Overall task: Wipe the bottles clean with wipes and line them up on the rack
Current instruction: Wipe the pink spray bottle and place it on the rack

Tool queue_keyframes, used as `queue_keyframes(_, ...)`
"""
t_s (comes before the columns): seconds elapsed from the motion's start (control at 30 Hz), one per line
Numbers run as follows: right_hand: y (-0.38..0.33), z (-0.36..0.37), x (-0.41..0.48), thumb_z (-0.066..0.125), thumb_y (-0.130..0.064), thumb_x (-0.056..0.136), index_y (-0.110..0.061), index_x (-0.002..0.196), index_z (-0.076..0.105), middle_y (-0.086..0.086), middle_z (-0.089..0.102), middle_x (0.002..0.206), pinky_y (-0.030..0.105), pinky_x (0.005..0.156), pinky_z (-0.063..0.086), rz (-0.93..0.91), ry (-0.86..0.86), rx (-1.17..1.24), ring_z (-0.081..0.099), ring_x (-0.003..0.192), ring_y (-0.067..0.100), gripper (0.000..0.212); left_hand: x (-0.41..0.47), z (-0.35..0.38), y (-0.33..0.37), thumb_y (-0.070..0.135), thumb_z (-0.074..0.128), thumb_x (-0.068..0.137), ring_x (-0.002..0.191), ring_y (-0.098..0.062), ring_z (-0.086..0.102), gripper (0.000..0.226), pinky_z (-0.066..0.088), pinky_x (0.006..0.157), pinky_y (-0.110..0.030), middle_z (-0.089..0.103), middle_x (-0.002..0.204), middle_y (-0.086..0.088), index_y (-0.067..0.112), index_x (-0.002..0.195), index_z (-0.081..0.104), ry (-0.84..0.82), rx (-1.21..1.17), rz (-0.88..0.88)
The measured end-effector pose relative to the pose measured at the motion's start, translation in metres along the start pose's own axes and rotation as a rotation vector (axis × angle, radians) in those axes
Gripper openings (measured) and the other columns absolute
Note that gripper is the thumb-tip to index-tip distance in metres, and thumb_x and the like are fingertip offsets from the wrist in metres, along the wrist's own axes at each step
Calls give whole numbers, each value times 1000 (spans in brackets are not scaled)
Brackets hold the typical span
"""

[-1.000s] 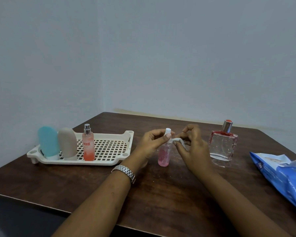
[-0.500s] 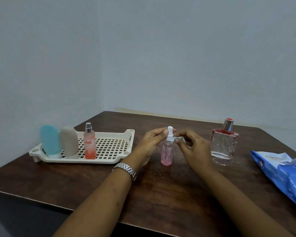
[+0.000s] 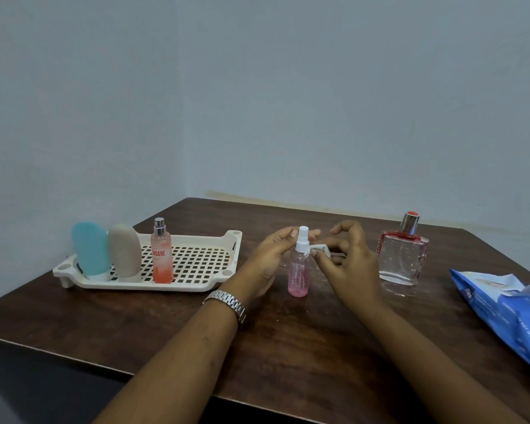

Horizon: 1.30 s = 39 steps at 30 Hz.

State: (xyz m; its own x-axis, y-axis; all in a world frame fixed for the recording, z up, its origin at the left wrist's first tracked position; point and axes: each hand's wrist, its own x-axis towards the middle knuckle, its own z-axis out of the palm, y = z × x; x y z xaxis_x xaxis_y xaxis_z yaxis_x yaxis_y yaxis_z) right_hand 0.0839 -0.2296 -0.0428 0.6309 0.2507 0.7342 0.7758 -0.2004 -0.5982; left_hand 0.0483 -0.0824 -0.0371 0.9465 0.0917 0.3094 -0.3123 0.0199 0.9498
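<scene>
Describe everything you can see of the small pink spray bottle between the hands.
The small pink spray bottle looks like clear plastic with pink contents and a white spray top. It stands upright on the table, right of the rack, not on it. The left hand holds it near the top. The right hand pinches a white wipe at its collar, seemingly touching it.

I see: cream grid rack [image 3: 193, 286], teal tube [image 3: 91, 249], beige tube [image 3: 124, 250], orange-pink spray [image 3: 162, 255], pink bottle [image 3: 298, 276], white wipe [image 3: 318, 248], red-edged clear bottle [image 3: 401, 260], blue pack [image 3: 502, 307], brown table [image 3: 288, 362].
</scene>
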Motion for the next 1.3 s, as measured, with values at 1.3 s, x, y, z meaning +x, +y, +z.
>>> queue_keyframes(1.3, -4, 3, 5, 67, 0, 81, -18, 102, 32, 0, 54, 88, 14, 57, 46, -5, -13, 132, 64, 73, 9, 44, -1, -7, 0, 14, 55, 95, 91, 10, 63, 21, 44, 70, -2, 69, 102, 9, 12, 112, 66, 75, 66, 69)
